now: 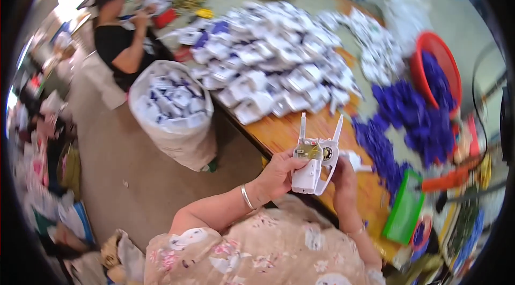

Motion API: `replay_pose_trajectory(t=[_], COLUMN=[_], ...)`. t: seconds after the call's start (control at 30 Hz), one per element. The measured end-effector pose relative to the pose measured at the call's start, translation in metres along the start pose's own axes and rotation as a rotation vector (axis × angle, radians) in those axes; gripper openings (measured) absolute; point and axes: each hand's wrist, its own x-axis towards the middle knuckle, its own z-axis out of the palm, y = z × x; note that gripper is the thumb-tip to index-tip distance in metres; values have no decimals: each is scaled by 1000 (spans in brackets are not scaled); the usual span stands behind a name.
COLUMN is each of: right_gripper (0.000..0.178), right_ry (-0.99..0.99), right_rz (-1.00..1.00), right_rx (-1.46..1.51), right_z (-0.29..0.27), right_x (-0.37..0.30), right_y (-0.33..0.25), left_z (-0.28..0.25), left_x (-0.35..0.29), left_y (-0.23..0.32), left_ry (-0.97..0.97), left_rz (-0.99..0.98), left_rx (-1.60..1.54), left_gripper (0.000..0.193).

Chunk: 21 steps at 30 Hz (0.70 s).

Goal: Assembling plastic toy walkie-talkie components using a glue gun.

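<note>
My left hand (279,174) grips a white plastic device (307,176) with two antennas, its thumb pressed on the front. The casing is opened up, showing a circuit board with thin wires on the left and a round black part in the right shell half (329,154). My right hand (345,184) is closed around the right side of that shell; its fingertips are partly hidden behind it. Just beyond my right hand is another white plastic piece (355,161), close to the table top. Ahead of my hands, a big heap of similar white devices (284,60) covers the wooden table (271,132).
On the right are purple-blue pieces (410,113), a tipped red basin (454,73), a green tray (402,207) and an orange-handled tool (445,179). A white sack (177,143) full of parts stands left of the table. Beyond it, a person (120,38) in black works.
</note>
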Motion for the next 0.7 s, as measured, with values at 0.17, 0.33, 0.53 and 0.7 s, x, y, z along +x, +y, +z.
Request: replay_pose_trajectory(t=[0.17,0.33,0.53,0.7], right_gripper=[31,21,26,21], right_ry=[3,146,326,149], right_rz=[124,120,51,33], right_rx=[-181,-234,-501,-975], right_z=[-25,-39,-70,-39], right_x=[-22,-45,-56,-52], right_y=[2,26,66,24], left_z=[-3,-154,-173,-192], left_x=[-25,6,43,68], left_y=[117,287,413,473], left_ry=[105,503,931,1019], left_rz=[488,1127,995,980], left_rx=[125,785,259,368], left_gripper=[29,17,25,34])
